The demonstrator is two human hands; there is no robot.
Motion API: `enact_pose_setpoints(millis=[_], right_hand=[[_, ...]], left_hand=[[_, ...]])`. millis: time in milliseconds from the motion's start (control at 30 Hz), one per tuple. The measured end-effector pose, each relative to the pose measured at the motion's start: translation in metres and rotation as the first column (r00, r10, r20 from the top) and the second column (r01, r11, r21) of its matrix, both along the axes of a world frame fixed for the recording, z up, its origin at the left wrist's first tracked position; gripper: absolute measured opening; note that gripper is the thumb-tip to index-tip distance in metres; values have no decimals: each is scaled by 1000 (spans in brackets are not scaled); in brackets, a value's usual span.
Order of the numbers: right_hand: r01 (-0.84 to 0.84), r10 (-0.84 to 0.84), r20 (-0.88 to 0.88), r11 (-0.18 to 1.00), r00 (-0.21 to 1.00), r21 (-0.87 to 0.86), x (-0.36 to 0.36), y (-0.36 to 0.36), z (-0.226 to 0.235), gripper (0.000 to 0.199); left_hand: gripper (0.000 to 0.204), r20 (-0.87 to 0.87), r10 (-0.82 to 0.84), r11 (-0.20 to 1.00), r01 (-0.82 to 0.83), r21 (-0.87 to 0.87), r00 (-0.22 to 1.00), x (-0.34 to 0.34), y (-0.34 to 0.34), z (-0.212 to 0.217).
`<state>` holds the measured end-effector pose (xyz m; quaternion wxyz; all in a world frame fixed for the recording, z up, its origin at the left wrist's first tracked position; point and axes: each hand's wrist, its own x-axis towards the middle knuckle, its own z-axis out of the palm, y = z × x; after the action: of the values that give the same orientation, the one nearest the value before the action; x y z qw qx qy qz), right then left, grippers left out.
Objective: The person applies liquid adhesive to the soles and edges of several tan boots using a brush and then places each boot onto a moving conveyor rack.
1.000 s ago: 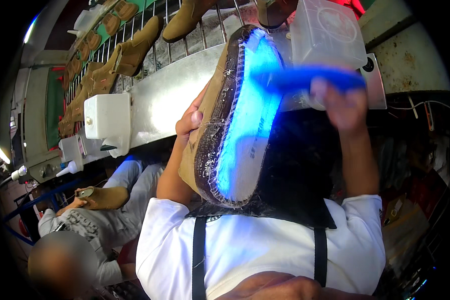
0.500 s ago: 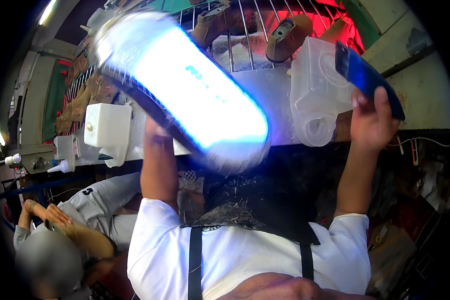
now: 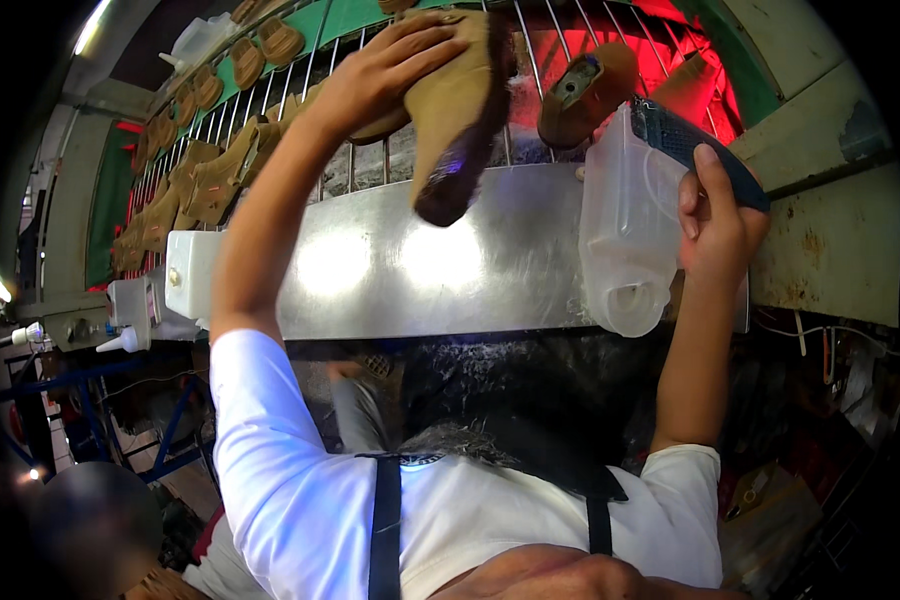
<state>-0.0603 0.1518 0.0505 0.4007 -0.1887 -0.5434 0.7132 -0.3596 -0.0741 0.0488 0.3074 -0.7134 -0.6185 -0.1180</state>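
My left hand (image 3: 395, 70) grips the upper part of a tan suede boot (image 3: 448, 125), held over the front of a metal rack with its dark, shiny end hanging down toward me. Between the bent fingers of my right hand (image 3: 715, 215) is a flat dark blue sole-like piece (image 3: 685, 135) with a textured face. This piece is beside a translucent plastic container (image 3: 625, 225) with a round spout-like cup at its near end. A brown shoe (image 3: 580, 92) with a hole in its end lies on the bars, right of the boot.
A metal ledge (image 3: 370, 285) runs along the front of the barred rack (image 3: 325, 150). More tan shoes (image 3: 215, 190) line the rack at left, and red light glows behind it at right. A white container (image 3: 188, 268) stands left of my left arm. Another person (image 3: 100, 525) is at lower left.
A large, brightly lit sole-shaped surface that filled the view near my left arm is gone. My left hand now reaches farther forward, at the boot. My right hand has shifted slightly left and nearer.
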Motion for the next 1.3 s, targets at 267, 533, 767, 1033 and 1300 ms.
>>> enact_pose_setpoints(millis=[267,533,767,1033,1300], right_hand=[[17,-17,76,1000,997,6,3,6,3,15],[70,-65,109,997,992,-38,-1,-2,8,14],[26,-22,107,999,994,-32,2,-1,7,16],[44,-45,77,999,996,24,3,2,8,19],[105,-113,90,990,990,90,-9,-2,-6,25]], left_hand=[[41,-370,-429,861,249,-444,824,-70,127,3],[41,-319,-613,761,433,-483,723,-131,214,-82],[34,-435,-592,804,460,-377,679,-131,228,-95],[35,-176,-77,996,67,-60,981,-47,144,-51],[21,712,120,960,-264,95,691,141,-22,-151]])
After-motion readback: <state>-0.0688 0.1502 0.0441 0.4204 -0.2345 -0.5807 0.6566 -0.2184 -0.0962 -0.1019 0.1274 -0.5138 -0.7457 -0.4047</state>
